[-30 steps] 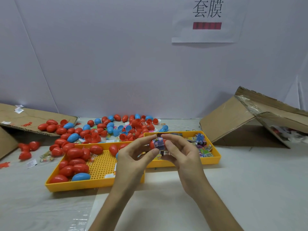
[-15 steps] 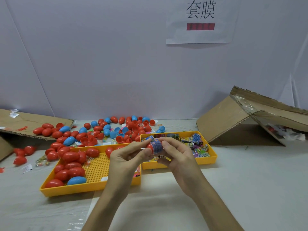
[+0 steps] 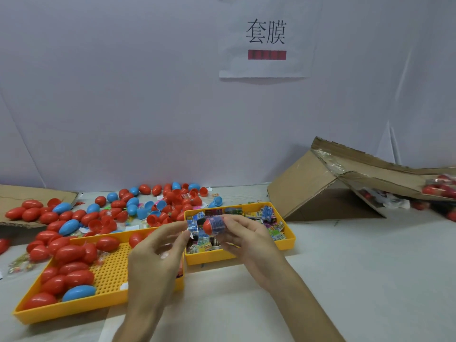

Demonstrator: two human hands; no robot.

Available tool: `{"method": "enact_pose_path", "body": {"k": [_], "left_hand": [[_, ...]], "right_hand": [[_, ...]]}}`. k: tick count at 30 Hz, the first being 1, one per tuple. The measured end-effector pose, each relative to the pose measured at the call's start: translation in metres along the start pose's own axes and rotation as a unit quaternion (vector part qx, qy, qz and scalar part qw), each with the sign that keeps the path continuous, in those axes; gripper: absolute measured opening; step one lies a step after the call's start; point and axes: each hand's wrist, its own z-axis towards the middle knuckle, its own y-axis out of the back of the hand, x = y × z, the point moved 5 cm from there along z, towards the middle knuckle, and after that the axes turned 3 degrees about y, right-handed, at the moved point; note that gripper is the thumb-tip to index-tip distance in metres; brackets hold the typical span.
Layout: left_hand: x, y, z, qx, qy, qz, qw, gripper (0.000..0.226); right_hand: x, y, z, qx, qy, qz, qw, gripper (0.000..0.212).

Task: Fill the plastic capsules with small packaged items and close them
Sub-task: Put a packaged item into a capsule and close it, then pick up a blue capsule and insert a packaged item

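Above the packet tray (image 3: 237,258), the right hand (image 3: 249,240) grips a red capsule (image 3: 210,225) banded in blue — left hand (image 3: 155,255) grip unclear.

Right hand (image 3: 249,239) pinches a capsule (image 3: 213,224); left hand (image 3: 158,255) (fingers loosely curled) hovers just beside

Two yellow trays (image 3: 74,314) (image 3: 207,260), two hands (image 3: 153,262) (image 3: 249,240), one held capsule (image 3: 213,225), one paper sign (image 3: 266,38), two cardboard pieces (image 3: 37,196) (image 3: 308,188).
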Motion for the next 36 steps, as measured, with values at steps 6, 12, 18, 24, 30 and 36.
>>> {"method": "enact_pose_path", "body": {"k": [6, 12, 18, 24, 30, 36], "left_hand": [[0.022, 0.009, 0.011, 0.025, 0.067, 0.152, 0.986, 0.022], [0.029, 0.036, 0.023, -0.005, 0.131, 0.383, 0.915, 0.035], [0.045, 0.059, 0.027, 0.034, 0.223, 0.439, 0.87, 0.042], [0.048, 0.058, 0.025, 0.044, 0.231, 0.434, 0.87, 0.039], [0.048, 0.057, 0.023, 0.046, 0.218, 0.35, 0.91, 0.043], [0.042, 0.047, 0.024, 0.053, 0.156, 0.321, 0.933, 0.016]], "right_hand": [[0.08, 0.05, 0.03, -0.025, 0.09, 0.302, 0.949, 0.024], [0.081, 0.091, 0.038, -0.17, 0.128, 0.225, 0.951, 0.018], [0.017, 0.07, 0.023, -0.241, 0.168, -0.133, 0.946, 0.03], [0.005, 0.047, 0.02, -0.141, 0.2, -0.568, 0.786, 0.021], [-0.007, 0.053, 0.025, -0.117, 0.102, -0.636, 0.756, 0.021], [-0.005, 0.052, 0.025, -0.11, 0.126, -0.603, 0.78, 0.017]]}}
